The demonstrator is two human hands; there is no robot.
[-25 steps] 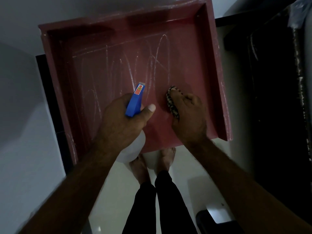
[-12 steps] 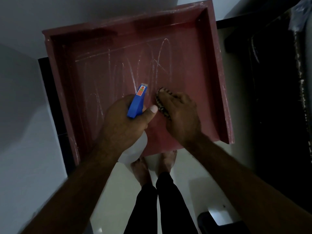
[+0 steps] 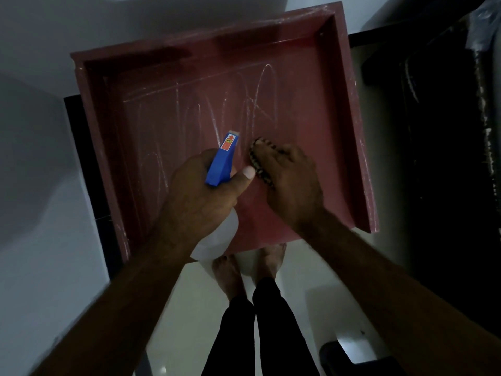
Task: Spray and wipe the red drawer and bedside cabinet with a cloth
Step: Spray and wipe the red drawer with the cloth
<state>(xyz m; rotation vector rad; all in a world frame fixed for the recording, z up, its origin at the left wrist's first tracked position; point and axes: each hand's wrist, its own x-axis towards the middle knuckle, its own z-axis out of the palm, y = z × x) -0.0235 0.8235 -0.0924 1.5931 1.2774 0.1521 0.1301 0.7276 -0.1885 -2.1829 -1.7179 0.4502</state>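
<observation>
- While the left hand (image 3: 200,196) grips a spray bottle (image 3: 221,164) by the neck, thumb hooked under its blue head, the right hand (image 3: 290,185) presses a patterned cloth (image 3: 260,164) onto the floor of the red drawer (image 3: 352,131), fingers bent over the wad.
- Over the past second the cloth has slid from nearer the drawer's right wall toward its middle, and now lies just beside the left thumb.
- The bottle has barely shifted, its nozzle aimed at the drawer's far edge.
- White streaks (image 3: 260,99) loop across the far half and left side, so the wiping looks only partway done, with the stroke heading into that patch.
- The drawer sits open side up, its near edge above the person's bare feet (image 3: 227,272); the bedside cabinet cannot be picked out in the dim light.
</observation>
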